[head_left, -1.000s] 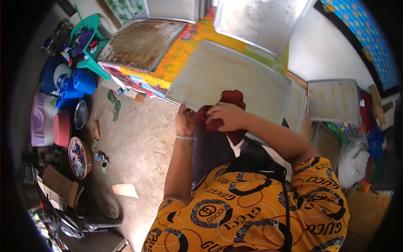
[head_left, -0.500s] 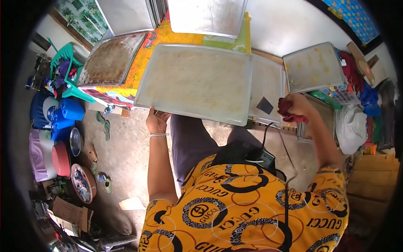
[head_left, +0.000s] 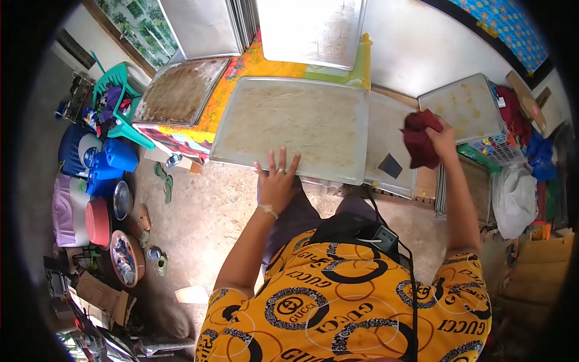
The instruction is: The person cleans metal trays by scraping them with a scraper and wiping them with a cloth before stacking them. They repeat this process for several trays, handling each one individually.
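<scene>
A large flat metal tray (head_left: 295, 123) lies on the table in front of me. My left hand (head_left: 278, 184) rests on its near edge with the fingers spread. Off to the right, my right hand (head_left: 443, 140) is closed on a dark red cloth (head_left: 420, 142), which is raised above a second tray (head_left: 392, 130). On that second tray lies a small dark square piece (head_left: 391, 165). The second tray is partly covered by the large one.
A brown-stained tray (head_left: 181, 90) lies at the table's left end, on a bright yellow cloth (head_left: 289, 67). More trays (head_left: 313, 30) stand upright behind. To the right, a yellow-spotted tray (head_left: 461, 108) rests near a plastic basket (head_left: 503, 148). Basins and a green chair (head_left: 114, 78) stand left.
My left hand has gone from gripping the large tray's near edge to lying spread on it. The tray has come down flat. My right hand has lifted the dark red cloth, which hangs more open.
</scene>
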A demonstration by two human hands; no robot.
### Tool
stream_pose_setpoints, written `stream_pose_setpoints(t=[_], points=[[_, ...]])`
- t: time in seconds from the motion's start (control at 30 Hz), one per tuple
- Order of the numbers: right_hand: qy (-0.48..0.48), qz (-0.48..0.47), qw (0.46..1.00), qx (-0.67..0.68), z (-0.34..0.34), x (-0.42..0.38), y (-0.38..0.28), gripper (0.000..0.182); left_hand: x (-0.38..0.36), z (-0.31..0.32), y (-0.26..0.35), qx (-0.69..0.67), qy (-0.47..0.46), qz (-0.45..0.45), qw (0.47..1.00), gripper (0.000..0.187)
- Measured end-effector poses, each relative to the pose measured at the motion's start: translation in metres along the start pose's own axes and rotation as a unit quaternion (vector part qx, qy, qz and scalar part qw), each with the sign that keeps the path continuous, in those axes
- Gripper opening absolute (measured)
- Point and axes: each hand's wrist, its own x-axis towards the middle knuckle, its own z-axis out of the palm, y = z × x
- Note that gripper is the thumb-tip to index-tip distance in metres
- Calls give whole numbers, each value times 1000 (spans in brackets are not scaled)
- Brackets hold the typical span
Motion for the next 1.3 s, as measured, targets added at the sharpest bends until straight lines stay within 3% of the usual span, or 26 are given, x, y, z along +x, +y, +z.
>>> stream_pose_setpoints(t=[0.17,0.2,0.27,0.3,0.33,0.37,0.43,0.67,0.87,1.0,1.1,1.23,1.3], points=[[-55,-48,981,180,102,-17,-60,45,48,36,5,113,70,39,990,80],[-89,-49,989,104,111,-33,-83,46,52,35,7,73,38,32,996,77],[-138,-170,975,-26,146,-59,-72,54,54,31,9,-5,-26,19,999,71],[-208,-253,944,-43,159,-69,-65,63,56,29,8,-2,-28,28,999,70],[-277,-291,903,-150,165,-81,-64,67,56,29,6,0,-32,37,999,69],[-278,-320,877,-226,169,-90,-64,63,55,31,4,1,-38,46,998,68],[-297,-298,880,-221,174,-74,-59,59,57,38,0,9,-15,66,998,64],[-177,-226,903,-320,208,51,-29,55,54,44,-5,-15,12,93,995,59],[-73,-176,904,-384,266,122,-22,65,53,47,-9,-53,21,110,992,61],[-126,-252,895,-346,332,103,-72,75,55,40,-10,-64,-26,114,991,62],[-153,-292,895,-299,394,104,-112,77,54,48,-10,-57,1,113,992,63],[-186,-314,891,-271,470,117,-162,75,55,31,-11,-75,11,114,991,49],[-193,-308,895,-258,492,118,-180,71,56,31,-12,-38,-26,110,993,47]])
